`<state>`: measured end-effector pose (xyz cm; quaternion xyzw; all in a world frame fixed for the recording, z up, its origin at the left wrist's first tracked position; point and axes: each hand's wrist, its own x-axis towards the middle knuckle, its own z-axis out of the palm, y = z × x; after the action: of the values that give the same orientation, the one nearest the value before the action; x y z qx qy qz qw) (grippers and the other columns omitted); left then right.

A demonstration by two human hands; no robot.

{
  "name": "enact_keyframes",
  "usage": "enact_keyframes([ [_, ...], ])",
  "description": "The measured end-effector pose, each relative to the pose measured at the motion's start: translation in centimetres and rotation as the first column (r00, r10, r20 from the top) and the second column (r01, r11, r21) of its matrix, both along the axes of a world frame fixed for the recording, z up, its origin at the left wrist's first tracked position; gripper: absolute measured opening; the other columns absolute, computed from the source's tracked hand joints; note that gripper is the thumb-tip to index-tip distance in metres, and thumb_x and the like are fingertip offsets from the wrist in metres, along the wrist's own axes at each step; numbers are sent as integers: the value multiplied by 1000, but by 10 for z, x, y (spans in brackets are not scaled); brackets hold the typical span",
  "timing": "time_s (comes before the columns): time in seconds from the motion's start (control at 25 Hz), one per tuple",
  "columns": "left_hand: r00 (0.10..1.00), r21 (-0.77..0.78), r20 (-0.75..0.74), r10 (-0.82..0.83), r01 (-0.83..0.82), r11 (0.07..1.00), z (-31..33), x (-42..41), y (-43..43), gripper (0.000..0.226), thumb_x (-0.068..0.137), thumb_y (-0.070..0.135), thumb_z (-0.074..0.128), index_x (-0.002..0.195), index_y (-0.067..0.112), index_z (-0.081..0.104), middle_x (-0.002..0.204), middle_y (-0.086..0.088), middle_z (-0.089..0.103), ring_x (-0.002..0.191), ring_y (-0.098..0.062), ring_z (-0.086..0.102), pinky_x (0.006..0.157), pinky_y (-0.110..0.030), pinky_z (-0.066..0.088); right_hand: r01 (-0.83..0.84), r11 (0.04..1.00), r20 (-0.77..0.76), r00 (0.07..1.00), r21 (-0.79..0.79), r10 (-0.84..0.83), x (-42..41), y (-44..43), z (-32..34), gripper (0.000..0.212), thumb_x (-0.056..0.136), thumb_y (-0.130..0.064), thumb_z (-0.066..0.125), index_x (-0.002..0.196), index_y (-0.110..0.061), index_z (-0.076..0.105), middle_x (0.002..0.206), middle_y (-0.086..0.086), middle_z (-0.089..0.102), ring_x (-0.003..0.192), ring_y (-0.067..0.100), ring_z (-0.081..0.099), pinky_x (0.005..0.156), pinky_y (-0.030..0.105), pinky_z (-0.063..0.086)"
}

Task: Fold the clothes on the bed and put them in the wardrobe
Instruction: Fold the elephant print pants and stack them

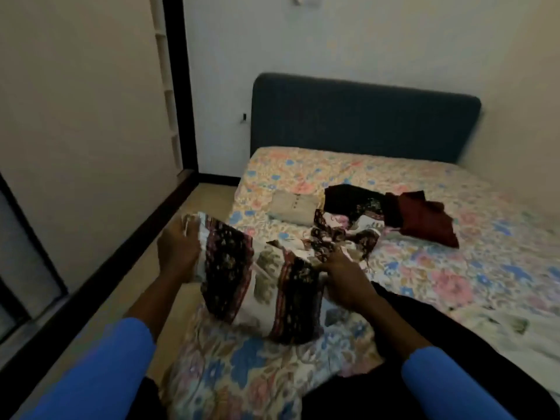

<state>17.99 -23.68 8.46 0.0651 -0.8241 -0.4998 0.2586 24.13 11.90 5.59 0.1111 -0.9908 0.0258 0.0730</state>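
Floral-sheeted bed (454, 268) holds loose clothes (424, 219); the left hand (177, 247) and right hand (345, 277) each have a grip closed on one patterned garment (230, 268).

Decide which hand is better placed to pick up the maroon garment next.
Likely right. The right hand sits nearer the maroon garment, farther right on the bed; the left hand grips the patterned cloth by its left edge.

Floral-sheeted bed (454, 268), beige folded garment (293, 206), black garment (348, 198), maroon garment (424, 219)
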Motion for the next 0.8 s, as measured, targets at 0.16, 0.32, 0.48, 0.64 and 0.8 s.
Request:
enact_keyframes([
  [0.16, 989, 65, 139, 55, -64, 996, -103, 2, -24, 38, 106, 37, 55, 105, 1, 68, 106, -24, 71, 101, -39, 67, 84, -45, 50, 196, 893, 39, 980, -406, -197, -1, -28, -50, 50, 93, -46, 60, 51, -25, 45, 58, -5, 42, 55, 14, 48, 55, 27, 29],
  [0.32, 992, 113, 103, 67, -78, 990, -125, 1, -39, 34, 106, 36, 55, 102, 5, 67, 93, -11, 67, 89, -22, 60, 75, -33, 41, 360, 856, 12, 923, -372, -384, -8, -51, -57, 50, 101, -50, 55, 59, -23, 50, 58, -4, 49, 55, 14, 49, 60, 29, 38],
  [0.48, 987, 257, 100, 122, -144, 956, -143, -3, -42, 35, 107, 36, 53, 102, 5, 67, 91, -7, 63, 86, -19, 57, 75, -29, 39, 572, 820, 200, 804, -6, -559, -13, -69, -71, 61, 92, -75, 44, 81, -19, 66, 73, -1, 67, 71, 22, 66, 79, 36, 55],
  [0.64, 976, 340, 142, 166, -205, 918, -144, -22, -46, 34, 107, 37, 54, 88, 9, 59, 75, -2, 54, 78, -18, 54, 68, -29, 37, 651, 758, 128, 756, -40, -643, -10, -81, -71, 70, 90, -82, 40, 80, -16, 63, 75, 2, 66, 72, 25, 66, 67, 32, 51],
  [0.8, 977, 382, 146, 159, -203, 902, -146, -28, -46, 45, 107, 37, 53, 80, 0, 53, 64, 4, 43, 59, -4, 41, 57, -29, 29, 516, 804, 366, 838, -296, -403, -20, -96, -74, 51, 102, -61, 46, 122, -20, 70, 109, 7, 74, 99, 27, 70, 91, 40, 56],
])
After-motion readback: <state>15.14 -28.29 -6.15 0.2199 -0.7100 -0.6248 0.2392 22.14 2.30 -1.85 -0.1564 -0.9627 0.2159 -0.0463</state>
